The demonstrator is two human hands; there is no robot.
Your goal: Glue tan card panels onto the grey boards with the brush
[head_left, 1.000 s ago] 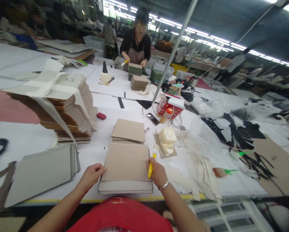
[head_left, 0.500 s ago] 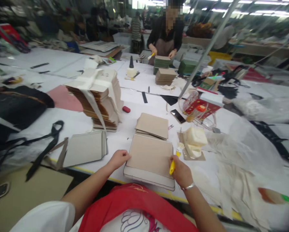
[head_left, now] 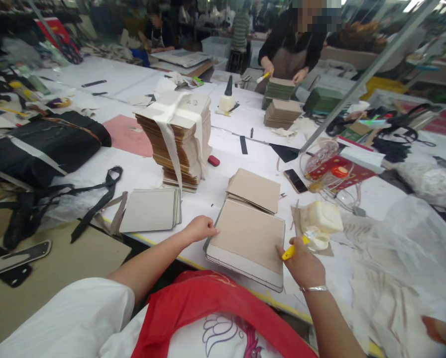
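Note:
A beige board (head_left: pixel 251 228) lies on top of a stack of grey boards (head_left: pixel 245 268) close in front of me. My left hand (head_left: pixel 201 228) is closed, with its fingertips pinched at the board's left edge. In my right hand (head_left: pixel 304 263) is a yellow-handled brush (head_left: pixel 295 247), its bristle end pointing right, at the cream glue tub (head_left: pixel 323 217). Fingertips of that same hand touch the board's right edge. Just behind the stack lie more beige boards (head_left: pixel 255 189).
A tall strapped stack of boards (head_left: pixel 181 134) stands left of centre, with loose grey boards (head_left: pixel 148 211) nearer me. To the right are a phone (head_left: pixel 295 181), a red bag (head_left: pixel 342 171) and a slanting metal pole (head_left: pixel 357 84). Across the table, a person (head_left: pixel 290 54) holds another brush.
The view has swung left, so things sit further right. My right hand has tipped the brush over toward the glue tub; my left hand stays at the board's left edge.

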